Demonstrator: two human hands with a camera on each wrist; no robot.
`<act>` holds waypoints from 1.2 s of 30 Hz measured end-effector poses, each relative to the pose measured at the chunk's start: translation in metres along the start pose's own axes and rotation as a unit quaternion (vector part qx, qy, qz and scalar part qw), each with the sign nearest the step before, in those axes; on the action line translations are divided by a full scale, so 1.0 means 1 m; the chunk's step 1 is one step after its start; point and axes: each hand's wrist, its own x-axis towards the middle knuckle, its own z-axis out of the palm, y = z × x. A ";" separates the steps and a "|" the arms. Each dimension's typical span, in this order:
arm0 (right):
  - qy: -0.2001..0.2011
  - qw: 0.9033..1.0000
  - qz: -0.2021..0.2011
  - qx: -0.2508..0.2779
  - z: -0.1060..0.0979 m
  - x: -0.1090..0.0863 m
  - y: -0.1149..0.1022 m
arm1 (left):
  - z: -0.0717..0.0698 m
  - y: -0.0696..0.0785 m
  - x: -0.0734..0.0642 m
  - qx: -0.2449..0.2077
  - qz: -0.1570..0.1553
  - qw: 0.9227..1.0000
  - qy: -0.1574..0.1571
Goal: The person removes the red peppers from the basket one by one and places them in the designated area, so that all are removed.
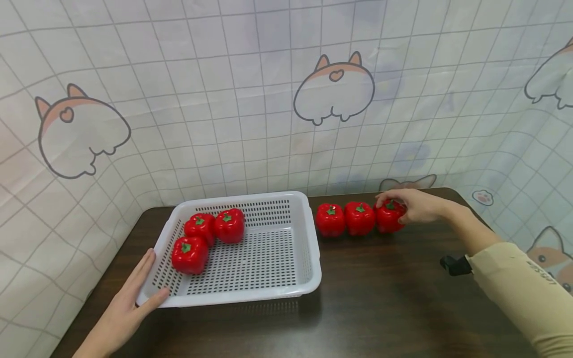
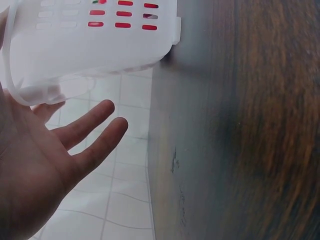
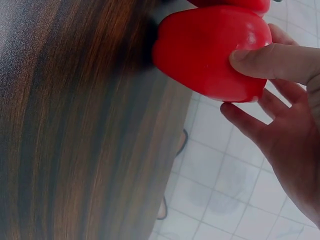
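1. Beige sleeve [image 1: 515, 288], right of the white basket [image 1: 224, 297], covers the right forearm.
2. Left hand [image 1: 123, 311]: fingers spread, touching the basket's left end, grip relaxed.
3. Right hand [image 1: 416, 206]: its grip is curled around the end pepper [image 1: 387, 223], farthest right of the basket, on the desk [image 1: 380, 293].
4. Two red peppers [image 1: 330, 223] stand between that one and the basket.
5. Three more peppers [image 1: 190, 256] sit inside the basket, towards its left end.
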 end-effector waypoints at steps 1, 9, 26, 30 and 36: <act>-0.002 1.000 0.000 0.004 0.000 0.000 0.000 | 0.000 0.000 0.000 -0.002 0.001 1.000 0.000; -0.009 1.000 0.005 0.024 -0.006 -0.003 -0.002 | -0.001 0.001 0.000 0.001 0.005 1.000 0.003; -0.009 0.999 0.013 -0.049 -0.031 0.017 -0.054 | -0.001 0.003 0.002 0.007 0.001 1.000 0.002; -0.012 0.997 0.005 -0.073 -0.033 0.032 -0.072 | -0.001 0.003 0.002 0.006 0.003 1.000 0.002; -0.018 0.995 -0.004 -0.095 -0.032 0.056 -0.109 | -0.002 0.003 0.002 -0.003 0.006 1.000 0.005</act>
